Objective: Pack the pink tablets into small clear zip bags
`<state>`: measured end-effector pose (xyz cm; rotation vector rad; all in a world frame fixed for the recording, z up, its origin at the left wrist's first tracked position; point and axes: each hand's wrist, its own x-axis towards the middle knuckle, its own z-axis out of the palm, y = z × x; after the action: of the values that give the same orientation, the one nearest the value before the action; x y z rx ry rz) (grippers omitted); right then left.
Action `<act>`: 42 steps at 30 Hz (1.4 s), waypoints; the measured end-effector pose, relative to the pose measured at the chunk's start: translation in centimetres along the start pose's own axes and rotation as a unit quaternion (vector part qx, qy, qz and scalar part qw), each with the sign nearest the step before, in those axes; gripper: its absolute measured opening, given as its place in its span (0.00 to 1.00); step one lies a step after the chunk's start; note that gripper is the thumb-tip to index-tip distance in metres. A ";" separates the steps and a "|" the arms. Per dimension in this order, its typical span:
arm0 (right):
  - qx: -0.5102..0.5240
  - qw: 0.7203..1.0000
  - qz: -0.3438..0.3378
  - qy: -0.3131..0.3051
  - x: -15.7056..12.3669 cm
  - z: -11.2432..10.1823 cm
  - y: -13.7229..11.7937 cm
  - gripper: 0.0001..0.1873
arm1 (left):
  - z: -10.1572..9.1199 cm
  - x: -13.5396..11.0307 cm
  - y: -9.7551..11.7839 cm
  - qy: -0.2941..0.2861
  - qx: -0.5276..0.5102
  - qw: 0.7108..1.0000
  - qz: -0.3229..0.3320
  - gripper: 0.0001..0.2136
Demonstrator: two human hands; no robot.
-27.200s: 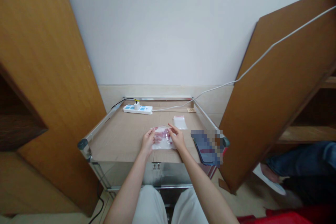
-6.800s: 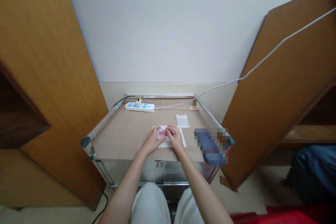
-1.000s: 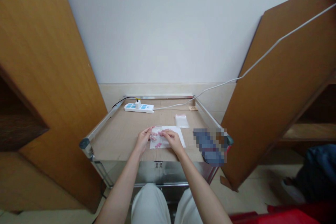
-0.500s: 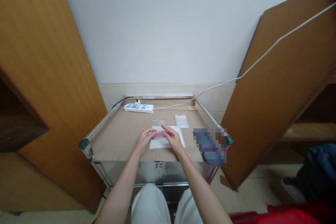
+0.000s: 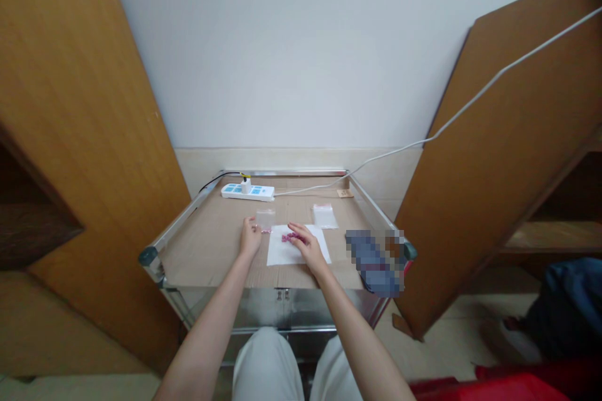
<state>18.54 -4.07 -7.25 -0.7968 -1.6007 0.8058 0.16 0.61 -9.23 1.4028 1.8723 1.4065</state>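
Right hand (image 5: 305, 249), half curled, sits on small pink pieces (image 5: 291, 237) on a white paper sheet (image 5: 286, 262), its grip unclear; left hand (image 5: 249, 238), slightly open, holds nothing, just beside a small clear plastic bag (image 5: 266, 219).

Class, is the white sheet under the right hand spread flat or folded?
Spread flat: the white sheet lies open on the cardboard, corners showing, with the right hand resting on it.

The left hand (image 5: 249, 237) rests open just beside a small clear plastic bag (image 5: 266, 219) on a cardboard-covered steel cart top (image 5: 207, 250), while the right hand (image 5: 306, 247) reaches its fingertips to small pink pieces (image 5: 291, 237) on a white paper sheet (image 5: 286, 260), near a second clear plastic bag (image 5: 324, 217)
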 end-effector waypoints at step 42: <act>-0.603 0.766 0.219 0.025 3.5 -4.5 0.3 0.24 | -0.2 -2.2 1.0 -0.054 0.349 0.924 0.147 0.17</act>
<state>22.44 -0.62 -5.04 -2.1411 -1.8179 -0.0963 1.38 -1.45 -8.81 2.1122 2.2716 0.7475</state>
